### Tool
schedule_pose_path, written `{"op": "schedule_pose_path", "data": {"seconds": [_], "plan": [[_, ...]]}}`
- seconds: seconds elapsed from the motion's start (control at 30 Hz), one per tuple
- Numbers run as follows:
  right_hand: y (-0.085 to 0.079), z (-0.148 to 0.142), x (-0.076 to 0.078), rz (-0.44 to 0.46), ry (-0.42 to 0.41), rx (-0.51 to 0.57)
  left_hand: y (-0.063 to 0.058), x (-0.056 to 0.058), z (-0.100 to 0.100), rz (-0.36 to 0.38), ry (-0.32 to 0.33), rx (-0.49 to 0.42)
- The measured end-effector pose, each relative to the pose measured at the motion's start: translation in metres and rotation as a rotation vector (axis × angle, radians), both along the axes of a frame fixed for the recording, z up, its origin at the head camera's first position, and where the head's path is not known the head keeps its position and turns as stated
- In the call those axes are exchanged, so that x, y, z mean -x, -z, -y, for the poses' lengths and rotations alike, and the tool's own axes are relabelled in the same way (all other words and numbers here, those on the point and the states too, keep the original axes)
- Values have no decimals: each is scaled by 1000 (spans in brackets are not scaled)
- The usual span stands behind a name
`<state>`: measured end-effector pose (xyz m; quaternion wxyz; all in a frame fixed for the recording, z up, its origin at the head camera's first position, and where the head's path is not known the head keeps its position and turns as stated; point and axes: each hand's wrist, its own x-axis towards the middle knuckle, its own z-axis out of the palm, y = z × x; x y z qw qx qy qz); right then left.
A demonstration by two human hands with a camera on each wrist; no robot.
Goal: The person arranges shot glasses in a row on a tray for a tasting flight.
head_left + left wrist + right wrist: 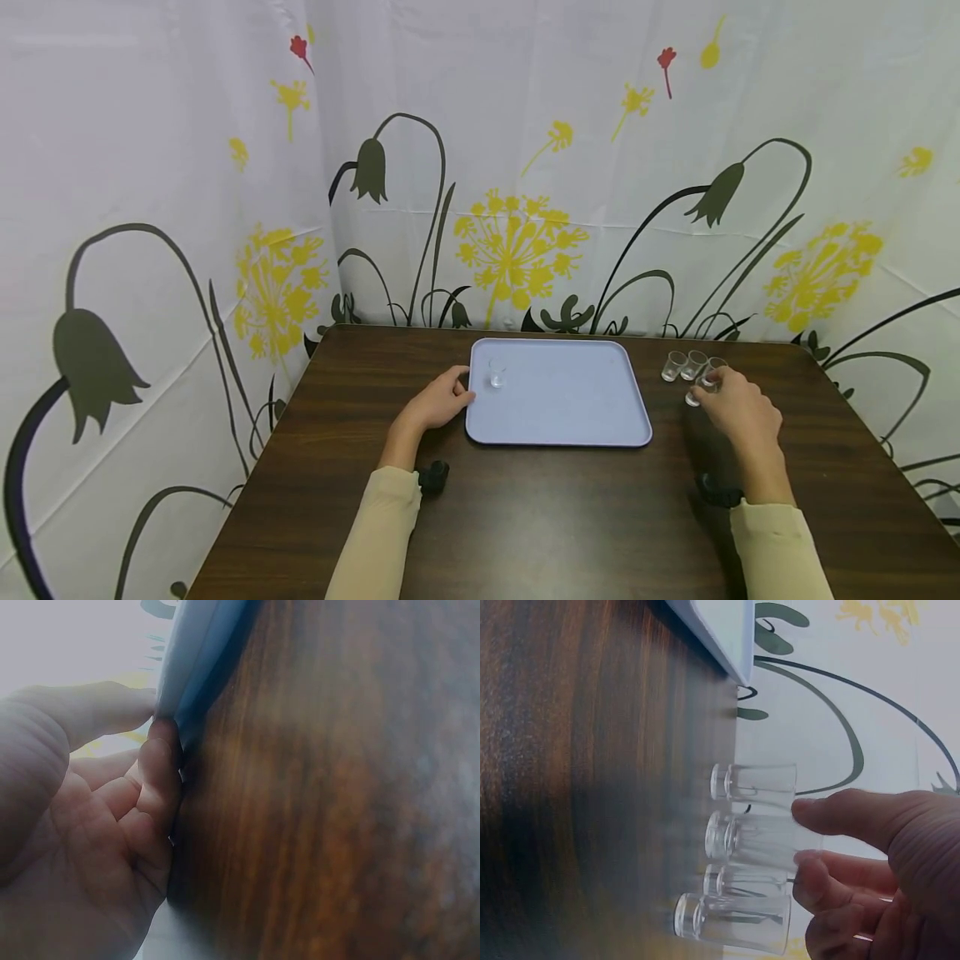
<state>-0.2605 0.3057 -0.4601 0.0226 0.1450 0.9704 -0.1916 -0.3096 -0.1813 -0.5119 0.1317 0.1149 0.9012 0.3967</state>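
Clear, colourless, short cylindrical cups (693,365) with thick bases stand in a cluster of four right of centre in the head view, on a dark brown wood-grain bench (555,525). A matching lone cup (498,374) stands mid-frame on a smooth lavender-blue rectangular tray (566,404) with rounded corners and a raised rim. From the lower left, a forearm in a cream sleeve (380,533) reaches up to the tray's left edge, where the left hand (437,398) bends inward. From the lower right, the other forearm leads to the right hand (742,408), back uppermost, its fingers angled up and left onto the cluster's nearest cup (692,401). Behind hangs a white cloth (480,50) printed with yellow and grey-green flowers.

In the left wrist view, the left hand's grip is nearly closed on the tray's rim at upper left, thumb and bent forefinger meeting at its edge beside streaky brown grain.

In the right wrist view, the cups line up at lower centre, their see-through walls catching pale highlights. The right hand's grip, narrowly parted, pinches one near its rim between thumb and forefinger; the other fingers curl at lower right.
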Motion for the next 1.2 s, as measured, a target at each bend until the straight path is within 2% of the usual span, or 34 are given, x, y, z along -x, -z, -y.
{"op": "schedule_pose_path", "data": {"seconds": [0.2,0.33,0.53,0.8,1.0,1.2], "plan": [[-2,5,2,-49,-3,6,-1,0,2,0,1,11],[-4,9,5,-124,-28,35,-3,1,1,4,-15,13],[0,19,6,-223,-36,54,0,1,0,0,1,11],[2,39,9,-355,-34,56,3,0,1,-8,-9,25],[5,54,13,-466,-50,95,2,-1,1,-7,-20,24],[4,61,16,-496,-66,128,2,-1,-1,-9,-12,22]]}}
